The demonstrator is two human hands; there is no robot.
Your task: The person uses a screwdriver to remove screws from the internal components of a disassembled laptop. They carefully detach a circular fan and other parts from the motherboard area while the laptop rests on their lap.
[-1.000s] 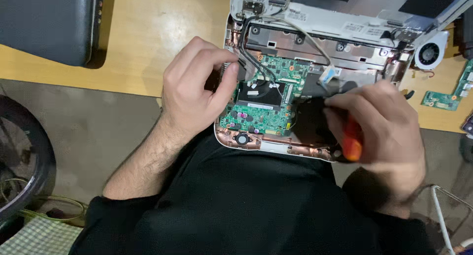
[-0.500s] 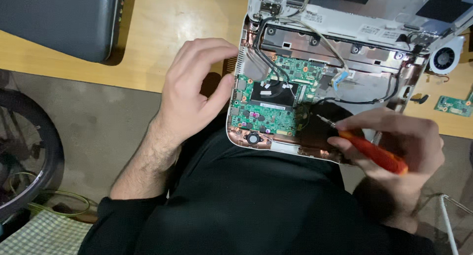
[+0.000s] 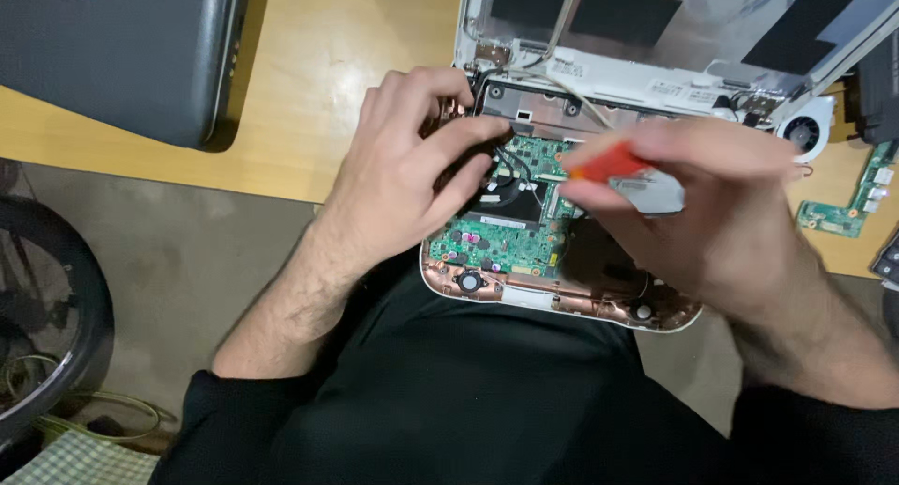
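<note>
Wooden desk (image 3: 318,92): laptop (image 3: 524,232) under both hands.

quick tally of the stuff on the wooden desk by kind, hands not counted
Opened laptops with bare green circuit board: 1
Closed dark grey laptops: 1
Orange-handled screwdrivers, in the right hand: 1
Loose round cooling fans: 1
Loose small green circuit boards: 1
Total: 5
</note>
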